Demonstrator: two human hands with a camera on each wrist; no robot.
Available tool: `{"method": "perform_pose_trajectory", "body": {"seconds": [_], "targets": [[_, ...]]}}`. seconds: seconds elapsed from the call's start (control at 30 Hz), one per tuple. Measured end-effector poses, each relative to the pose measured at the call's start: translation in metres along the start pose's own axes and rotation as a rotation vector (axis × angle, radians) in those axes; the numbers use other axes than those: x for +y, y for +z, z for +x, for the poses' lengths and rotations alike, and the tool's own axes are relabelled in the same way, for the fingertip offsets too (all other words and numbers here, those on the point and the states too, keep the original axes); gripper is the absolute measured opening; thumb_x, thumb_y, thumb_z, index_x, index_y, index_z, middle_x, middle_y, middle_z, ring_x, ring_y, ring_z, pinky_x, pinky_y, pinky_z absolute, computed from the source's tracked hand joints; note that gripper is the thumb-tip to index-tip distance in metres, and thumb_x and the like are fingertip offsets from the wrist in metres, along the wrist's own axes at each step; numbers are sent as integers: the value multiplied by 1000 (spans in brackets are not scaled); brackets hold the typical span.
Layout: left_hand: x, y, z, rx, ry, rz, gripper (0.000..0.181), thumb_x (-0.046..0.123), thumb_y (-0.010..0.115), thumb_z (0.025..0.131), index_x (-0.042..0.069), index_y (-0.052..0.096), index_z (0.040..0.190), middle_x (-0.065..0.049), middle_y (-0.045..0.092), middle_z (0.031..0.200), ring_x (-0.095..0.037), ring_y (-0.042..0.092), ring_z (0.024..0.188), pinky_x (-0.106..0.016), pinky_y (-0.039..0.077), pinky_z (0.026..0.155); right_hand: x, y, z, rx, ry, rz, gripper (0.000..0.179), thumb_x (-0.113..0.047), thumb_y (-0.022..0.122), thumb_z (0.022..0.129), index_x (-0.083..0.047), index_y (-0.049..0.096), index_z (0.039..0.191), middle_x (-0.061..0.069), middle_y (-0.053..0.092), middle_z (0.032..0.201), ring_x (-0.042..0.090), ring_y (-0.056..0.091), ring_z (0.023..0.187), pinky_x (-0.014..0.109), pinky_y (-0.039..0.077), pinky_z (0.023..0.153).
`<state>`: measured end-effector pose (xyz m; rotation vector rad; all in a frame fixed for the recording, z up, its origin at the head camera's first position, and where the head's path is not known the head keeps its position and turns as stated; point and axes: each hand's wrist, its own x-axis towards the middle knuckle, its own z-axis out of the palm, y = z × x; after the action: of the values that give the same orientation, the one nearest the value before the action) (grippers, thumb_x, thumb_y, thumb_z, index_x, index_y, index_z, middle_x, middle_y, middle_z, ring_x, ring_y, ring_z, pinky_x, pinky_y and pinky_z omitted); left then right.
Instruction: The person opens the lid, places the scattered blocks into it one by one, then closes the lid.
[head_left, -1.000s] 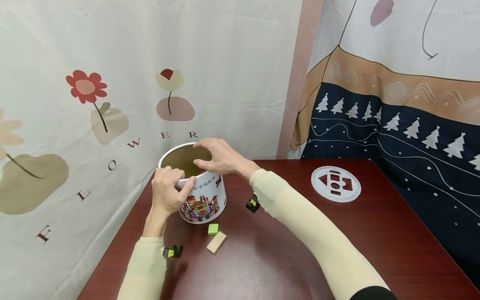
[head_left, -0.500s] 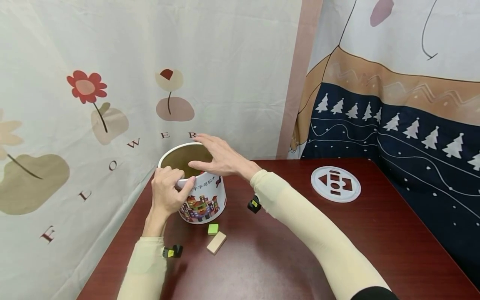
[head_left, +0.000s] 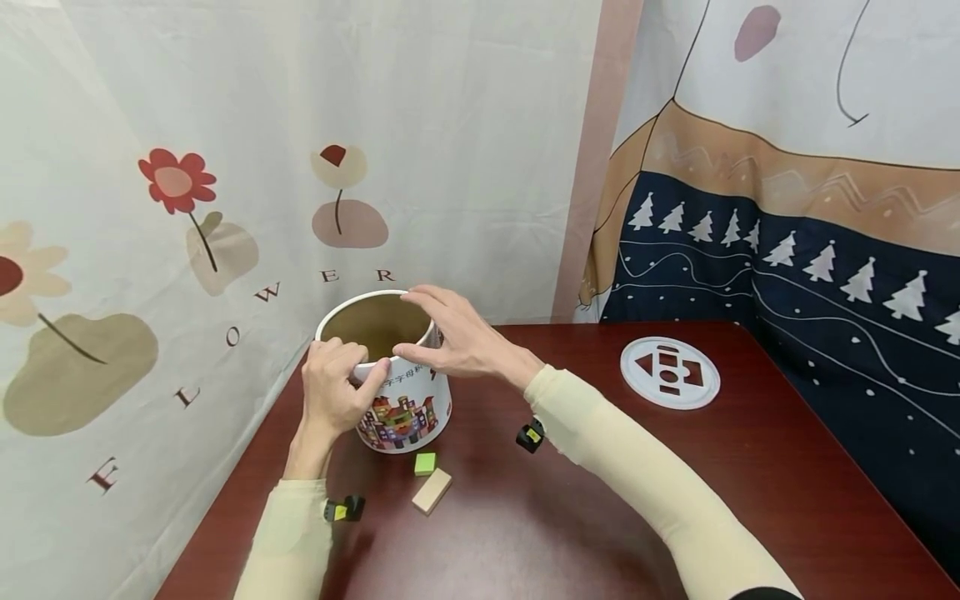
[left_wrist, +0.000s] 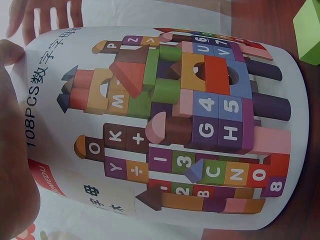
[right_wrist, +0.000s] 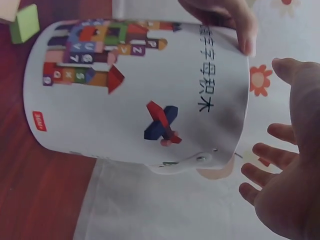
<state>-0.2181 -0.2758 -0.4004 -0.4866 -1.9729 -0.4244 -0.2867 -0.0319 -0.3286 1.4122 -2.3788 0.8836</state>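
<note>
A white round bucket printed with colourful toy blocks stands upright on the table. My left hand grips its near left rim, thumb outside and fingers curled over the edge. Above the right side of the rim, my right hand has its fingers and thumb spread, holding nothing. The right wrist view shows a gap between this hand and the rim. In front of the bucket lie a small green block and a plain wooden block. The bucket's floor is out of sight.
A white round lid with shaped cut-outs lies flat on the right of the dark red table. A flower-printed cloth hangs behind and to the left. A navy cloth with trees hangs on the right.
My right hand has shifted right and slightly lower, away from the bucket's opening, with its fingers spread. My left hand, the bucket and both blocks keep their places. The head view has tilted slightly.
</note>
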Motion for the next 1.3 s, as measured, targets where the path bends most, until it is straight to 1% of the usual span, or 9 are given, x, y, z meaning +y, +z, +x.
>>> {"method": "perform_pose_trajectory", "body": {"seconds": [0.1,0.33,0.53,0.63,0.77,0.9,1.0,1.13,1.3], "targets": [[0,0,0,6,-1,-7,46,41,63,96,11,48,65,-5,45,57,-27,41,60,-51,35,73,-2,1,-14,32,-22,8,79,-43,82,101,-5,53,164,16,53,170,35,51,160,56,39,134],[0,-1,-1,-16,-18,-4,46,41,63,96,11,47,64,-4,45,57,-26,41,61,-50,36,74,-4,6,-50,62,-8,20,77,-43,84,99,-7,56,161,13,56,168,32,53,158,56,42,131],[1,1,0,3,-24,-30,45,40,64,94,12,45,64,-4,43,56,-25,39,60,-51,35,75,-3,21,-83,74,2,31,69,-41,86,96,-7,63,152,11,67,153,30,61,146,52,49,124],[1,1,0,12,-26,-37,45,40,64,94,12,45,63,-4,43,56,-25,39,60,-51,35,74,-5,32,-98,29,20,54,65,-41,86,97,-6,66,148,10,70,145,28,64,140,49,51,121],[1,0,0,-3,-36,-36,46,40,64,94,11,46,63,-5,43,56,-26,39,60,-51,35,75,-8,49,-114,-71,35,48,61,-43,84,97,-8,68,145,9,70,143,27,65,137,49,52,119],[1,-1,0,-24,-40,-25,47,40,64,95,10,47,63,-5,44,56,-26,39,60,-50,35,75,-12,67,-127,-192,49,-10,55,-47,82,98,-11,70,138,7,71,141,25,66,131,46,54,115],[1,-1,0,-18,-38,-26,46,40,64,95,10,47,64,-5,44,56,-26,40,61,-50,35,75,-16,80,-131,-269,44,-88,53,-52,81,97,-12,73,131,2,73,129,18,67,117,39,56,107],[0,-1,0,-22,-39,-19,46,40,63,95,11,47,64,-5,45,56,-26,41,61,-50,35,76,-22,97,-130,-298,18,-193,50,-58,83,94,-14,73,117,-5,68,104,8,58,92,27,53,86],[-1,0,0,-17,-31,-17,46,40,63,95,10,47,64,-4,44,56,-26,40,60,-50,35,74,-31,115,-129,-310,44,-295,54,-67,83,91,-17,68,107,-7,61,95,6,51,81,24,49,75]]}}
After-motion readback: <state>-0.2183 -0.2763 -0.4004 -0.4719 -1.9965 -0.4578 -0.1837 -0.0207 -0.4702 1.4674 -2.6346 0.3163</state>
